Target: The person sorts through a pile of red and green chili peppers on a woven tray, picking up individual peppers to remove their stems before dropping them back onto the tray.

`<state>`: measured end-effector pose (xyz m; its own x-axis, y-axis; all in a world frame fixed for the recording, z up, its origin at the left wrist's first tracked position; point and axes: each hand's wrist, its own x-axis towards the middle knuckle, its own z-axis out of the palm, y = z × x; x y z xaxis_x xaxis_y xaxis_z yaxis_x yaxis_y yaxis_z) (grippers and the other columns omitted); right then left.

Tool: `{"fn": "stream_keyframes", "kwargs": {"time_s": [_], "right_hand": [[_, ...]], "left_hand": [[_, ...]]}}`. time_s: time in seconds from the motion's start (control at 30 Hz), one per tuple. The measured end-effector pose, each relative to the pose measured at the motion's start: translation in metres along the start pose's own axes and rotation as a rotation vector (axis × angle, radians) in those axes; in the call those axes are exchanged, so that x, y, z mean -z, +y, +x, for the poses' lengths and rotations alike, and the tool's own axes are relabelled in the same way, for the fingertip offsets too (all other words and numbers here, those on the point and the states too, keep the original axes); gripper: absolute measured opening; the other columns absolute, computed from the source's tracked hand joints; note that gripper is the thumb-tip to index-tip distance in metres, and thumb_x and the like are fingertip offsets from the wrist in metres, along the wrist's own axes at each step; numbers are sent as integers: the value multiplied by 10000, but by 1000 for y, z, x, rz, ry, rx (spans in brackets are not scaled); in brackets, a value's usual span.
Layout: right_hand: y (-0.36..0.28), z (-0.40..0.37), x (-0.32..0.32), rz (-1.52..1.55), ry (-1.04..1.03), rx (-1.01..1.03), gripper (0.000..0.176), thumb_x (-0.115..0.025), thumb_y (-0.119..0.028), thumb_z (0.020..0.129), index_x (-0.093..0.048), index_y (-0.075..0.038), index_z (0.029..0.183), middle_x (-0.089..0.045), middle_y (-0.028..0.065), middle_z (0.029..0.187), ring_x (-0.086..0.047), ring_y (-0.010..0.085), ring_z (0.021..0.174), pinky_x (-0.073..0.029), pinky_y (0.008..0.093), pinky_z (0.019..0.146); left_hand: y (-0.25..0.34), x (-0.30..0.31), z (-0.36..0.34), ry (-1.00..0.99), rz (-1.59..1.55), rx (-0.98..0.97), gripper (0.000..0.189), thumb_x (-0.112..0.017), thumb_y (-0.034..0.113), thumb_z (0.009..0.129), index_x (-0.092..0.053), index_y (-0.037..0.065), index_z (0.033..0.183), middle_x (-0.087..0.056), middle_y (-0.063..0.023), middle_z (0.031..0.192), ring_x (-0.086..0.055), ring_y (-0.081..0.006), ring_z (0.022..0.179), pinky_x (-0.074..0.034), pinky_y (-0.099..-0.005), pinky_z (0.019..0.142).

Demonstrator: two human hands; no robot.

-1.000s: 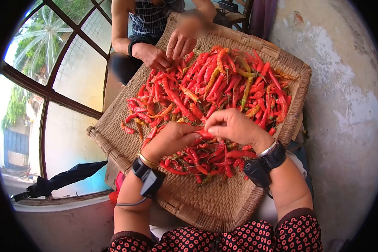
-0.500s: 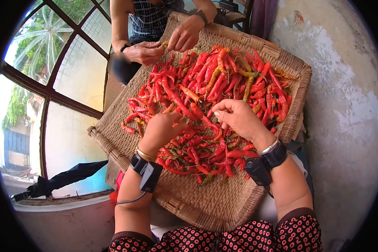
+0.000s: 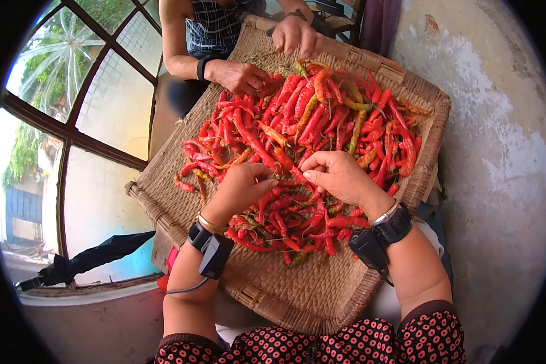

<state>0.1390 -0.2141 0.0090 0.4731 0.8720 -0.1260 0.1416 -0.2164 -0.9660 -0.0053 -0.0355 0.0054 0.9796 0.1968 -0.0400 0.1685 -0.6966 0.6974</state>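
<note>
My left hand (image 3: 241, 189) hovers over the near left part of a heap of red chili peppers (image 3: 312, 112). Its fingers are curled together, and whatever they may hold is hidden. To its right, my right hand (image 3: 341, 177) has thumb and forefinger pinched just above the peppers. I cannot make out what, if anything, is between those fingertips. A lower cluster of red chili peppers (image 3: 285, 224), some with green stems, lies beneath and between both hands. All the peppers rest in a wide woven basket tray (image 3: 291, 297).
Across the tray, another person's hand (image 3: 239, 77) reaches into the peppers, and that person's other hand (image 3: 297, 37) is above the far rim. Window panes (image 3: 112, 109) and a folded black umbrella (image 3: 97, 255) are at left. A worn plaster wall (image 3: 479, 151) stands at right.
My left hand has shifted slightly right and its fingers have closed more. My right hand has moved slightly left. The other person's hands have parted, one going down to the peppers.
</note>
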Motion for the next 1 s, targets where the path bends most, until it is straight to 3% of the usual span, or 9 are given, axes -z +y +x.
{"fn": "stream_keyframes", "kwargs": {"time_s": [0.17, 0.3, 0.37, 0.43, 0.53, 0.6, 0.7, 0.87, 1.0], "right_hand": [[0, 0, 1, -57, -7, 27, 180, -622, -153, 772, -631, 0, 867, -623, 69, 678, -591, 129, 617, -469, 276, 589], [0, 0, 1, -71, 4, 21, 188, -623, -164, 769, -632, 0, 861, -628, 78, 689, -599, 142, 625, -472, 282, 597], [0, -1, 1, -106, 13, 35, 191, -623, -166, 769, -630, 2, 860, -629, 83, 690, -603, 150, 628, -474, 286, 598], [-2, -1, 3, -141, 19, 50, 194, -623, -168, 769, -628, 4, 858, -630, 89, 692, -608, 159, 631, -475, 290, 599], [0, -3, 5, -204, 4, 20, 219, -625, -184, 760, -619, -20, 905, -638, 129, 754, -626, 231, 708, -482, 339, 656], [6, -4, 4, -693, -74, 175, 299, -625, -191, 745, -592, -50, 1007, -625, 131, 776, -609, 264, 727, -471, 360, 697], [11, -9, 4, -816, -242, 92, 366, -623, -226, 723, -573, -81, 1056, -617, 172, 852, -583, 347, 831, -453, 424, 758], [10, -10, 2, -726, -296, 104, 372, -629, -221, 739, -550, -89, 1078, -617, 189, 903, -575, 353, 901, -441, 449, 790], [15, -9, -2, -698, -423, 122, 320, -629, -200, 731, -583, -65, 1018, -616, 180, 899, -575, 348, 891, -446, 429, 778]], "left_hand": [[14, 9, -3, 32, -718, 290, 181, -550, 202, 878, -580, 29, 833, -567, 3, 677, -501, -39, 544, -386, -181, 476], [-6, 21, 11, 317, -1176, 127, 283, -451, 273, 923, -559, 12, 914, -584, -20, 711, -523, -75, 556, -421, -196, 508], [-1, 25, 16, 710, -1421, 399, 262, -472, 278, 914, -549, 28, 896, -601, -51, 704, -555, -82, 589, -457, -205, 538], [-21, 20, 8, 555, -1252, 403, 296, -505, 303, 896, -577, 16, 870, -619, -63, 734, -587, -121, 630, -478, -245, 578], [-7, 5, 1, 102, 56, 199, 268, -613, 309, 801, -638, 43, 832, -620, -134, 714, -612, -252, 663, -476, -366, 610], [9, -4, -2, 4, 210, 184, 248, -617, 293, 791, -638, 51, 843, -610, -147, 703, -606, -275, 667, -474, -385, 617], [8, -11, 0, -94, 423, 154, 215, -614, 257, 775, -633, 60, 860, -609, -138, 706, -595, -315, 718, -471, -416, 633], [1, -6, 11, 230, 465, -115, 354, -590, 104, 741, -557, 81, 1093, -541, -149, 1075, -589, -305, 847, -493, -374, 697], [-17, -15, 13, 120, 640, -137, 351, -554, 63, 729, -550, 79, 1080, -511, -115, 1138, -587, -302, 875, -505, -367, 712]]}}
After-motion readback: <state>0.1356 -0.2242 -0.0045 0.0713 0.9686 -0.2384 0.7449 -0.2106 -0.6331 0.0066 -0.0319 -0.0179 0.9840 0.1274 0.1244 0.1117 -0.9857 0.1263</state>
